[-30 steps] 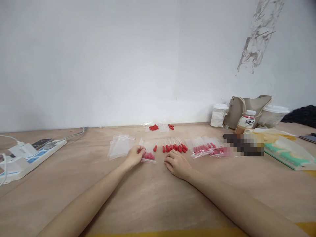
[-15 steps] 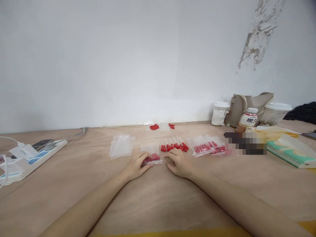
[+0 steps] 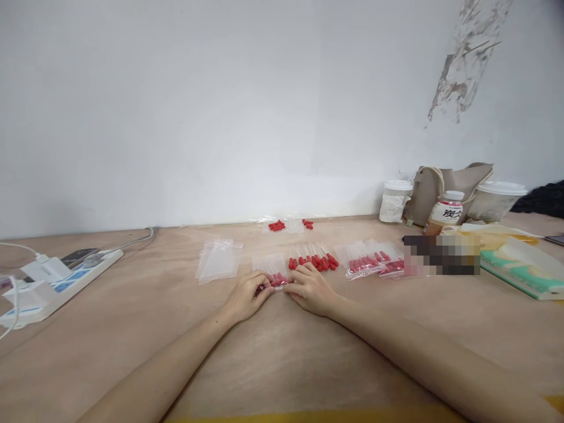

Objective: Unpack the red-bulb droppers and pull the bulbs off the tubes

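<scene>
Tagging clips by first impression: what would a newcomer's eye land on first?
Probably the bright red-ended sticks lying mid-table. Just nearer, the left hand and right hand are at a clear bag of similar sticks. Upper right, a peeling patch breaks the pale wall.

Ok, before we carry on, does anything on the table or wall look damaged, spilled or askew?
Yes, the wall: a patch at upper right is peeled and stained, unlike the smooth paint around it. The filled bags on the right overlap at uneven angles. I see no spill; the loose sticks lie gathered just beyond the right hand.
</scene>
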A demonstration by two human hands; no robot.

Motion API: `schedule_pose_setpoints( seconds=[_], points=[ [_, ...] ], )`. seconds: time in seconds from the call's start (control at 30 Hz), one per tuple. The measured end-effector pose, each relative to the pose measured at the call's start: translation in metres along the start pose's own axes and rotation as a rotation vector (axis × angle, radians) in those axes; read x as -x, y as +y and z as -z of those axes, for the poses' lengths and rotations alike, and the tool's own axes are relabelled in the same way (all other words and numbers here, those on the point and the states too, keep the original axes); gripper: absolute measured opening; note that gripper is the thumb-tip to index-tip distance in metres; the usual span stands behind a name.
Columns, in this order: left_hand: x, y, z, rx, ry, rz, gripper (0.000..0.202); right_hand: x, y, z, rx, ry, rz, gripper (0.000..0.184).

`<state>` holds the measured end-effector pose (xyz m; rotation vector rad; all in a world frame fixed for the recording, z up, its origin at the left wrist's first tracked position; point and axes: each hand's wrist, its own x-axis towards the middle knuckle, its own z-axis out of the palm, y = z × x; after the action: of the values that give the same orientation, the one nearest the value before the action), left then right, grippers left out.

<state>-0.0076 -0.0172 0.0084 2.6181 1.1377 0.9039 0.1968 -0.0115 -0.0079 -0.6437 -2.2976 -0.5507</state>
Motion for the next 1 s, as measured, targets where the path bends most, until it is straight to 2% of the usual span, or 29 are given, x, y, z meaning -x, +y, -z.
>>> schedule_pose_setpoints(
  seconds=[0.23, 0.6, 0.8, 1.0],
  points=[
    [0.001, 0.000, 0.000, -0.005, 0.006, 0.000, 0.017, 0.002, 0.004, -0.004, -0.070, 0.043, -0.110, 0.008],
    [0.001, 0.004, 0.000, 0.004, 0.013, -0.006, 0.017, -0.009, -0.010, -0.006, -0.147, -0.079, -0.183, 0.011],
    [-0.003, 0.007, -0.002, 0.048, 0.023, -0.038, 0.016, -0.010, -0.011, -0.004, -0.150, -0.058, -0.189, 0.014],
    [-0.004, 0.009, -0.008, 0.047, 0.014, -0.081, 0.014, -0.011, -0.010, -0.006, -0.200, -0.104, -0.218, 0.010]
  ],
)
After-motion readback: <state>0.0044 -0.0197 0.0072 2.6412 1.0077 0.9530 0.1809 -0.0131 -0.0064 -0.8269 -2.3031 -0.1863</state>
